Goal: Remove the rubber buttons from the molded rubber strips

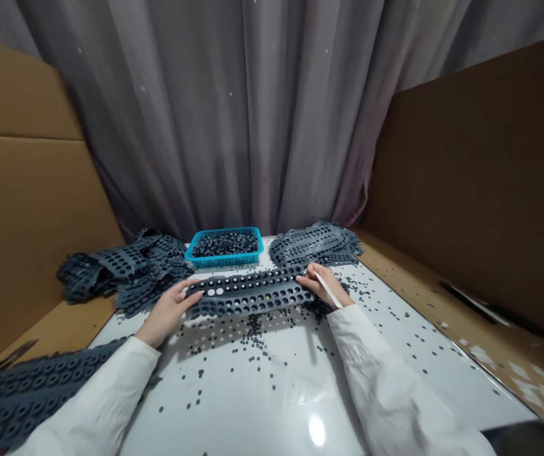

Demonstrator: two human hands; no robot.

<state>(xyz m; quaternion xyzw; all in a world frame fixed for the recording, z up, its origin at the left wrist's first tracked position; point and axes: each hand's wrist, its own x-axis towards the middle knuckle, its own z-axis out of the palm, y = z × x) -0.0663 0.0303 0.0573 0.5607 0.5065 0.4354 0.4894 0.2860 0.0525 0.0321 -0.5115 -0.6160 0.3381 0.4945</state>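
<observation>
A long dark grey rubber strip, with rows of round holes, is held up a little above the white table. My left hand grips its left end, thumb on the near face. Two white round spots show through holes close to that thumb, and a small yellow spot sits near the middle. At the strip's right end is my right hand, fingers closed around a slim white stick that slants back toward the wrist. Its fingertips meet the strip's upper edge; whether they also pinch it I cannot tell.
A blue basket of small dark pieces stands at the back. Piles of perforated strips lie left and right, and another strip lies front left. Small dark discs are scattered over the table. Cardboard walls flank it.
</observation>
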